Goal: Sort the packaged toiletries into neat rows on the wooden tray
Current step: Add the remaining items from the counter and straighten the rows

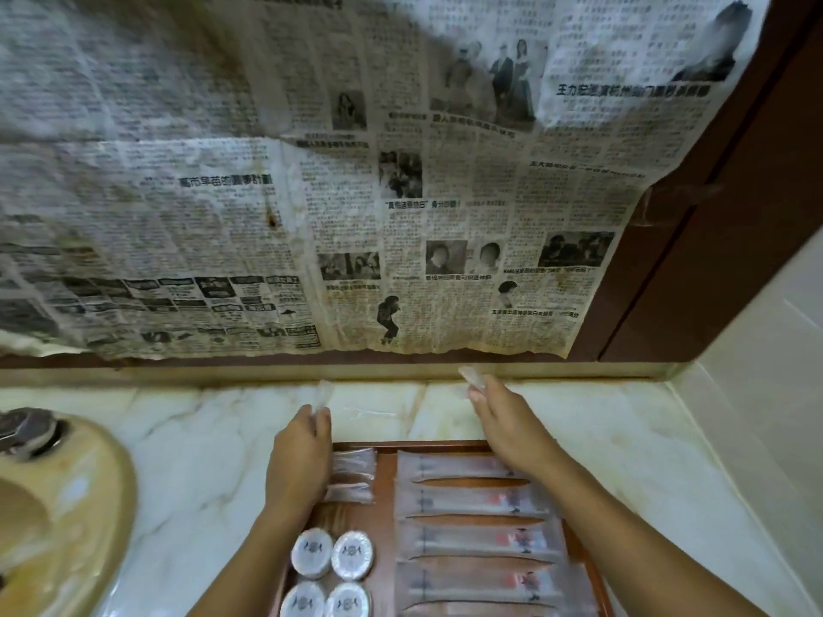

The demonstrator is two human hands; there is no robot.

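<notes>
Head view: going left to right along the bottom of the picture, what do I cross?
Beige sink basin → marble counter → round white packets on the wooden tray → long clear sachets stacked in a column → marble counter again.

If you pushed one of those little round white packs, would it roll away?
Probably not. The round white packs lie flat on the wooden tray like small discs, so a push would likely slide them. Their wrapping looks glossy, so they may feel slippery. They seem small and light.
</notes>
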